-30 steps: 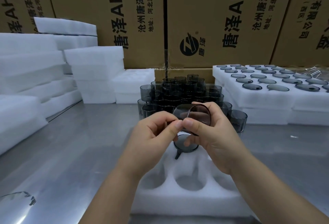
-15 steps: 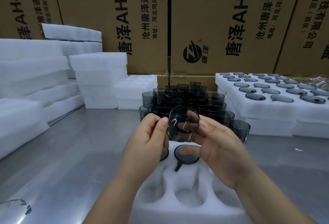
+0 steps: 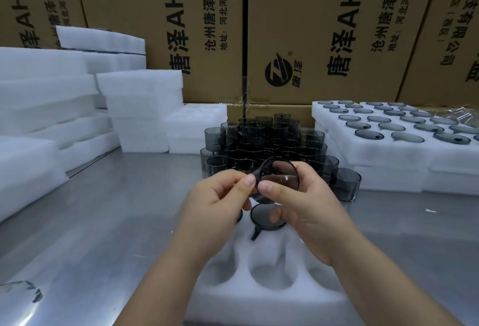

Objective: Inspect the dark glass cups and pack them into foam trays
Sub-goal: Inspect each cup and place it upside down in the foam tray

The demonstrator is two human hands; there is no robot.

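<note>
Both hands hold one dark glass cup [image 3: 281,179] tilted above the near foam tray [image 3: 261,297]. My left hand [image 3: 217,206] pinches its left rim with thumb and finger. My right hand [image 3: 300,209] pinches the same rim and wraps behind the cup. Below them a dark cup [image 3: 263,218] sits seated in a pocket of that tray, and part of another shows under my left hand. Several tray pockets nearer me stand vacant. A stacked cluster of loose dark cups [image 3: 264,141] stands behind on the steel table.
A filled foam tray [image 3: 383,149] with several cups lies at the right on other trays. White foam stacks [image 3: 51,107] line the left and back. Cardboard boxes [image 3: 311,27] wall the rear. A single cup [image 3: 346,184] stands just right of my hands.
The cup has been turned in my fingers, from its round mouth facing me to a tilted side view, and my thumbs have come together on its left rim. The view has dipped slightly.
</note>
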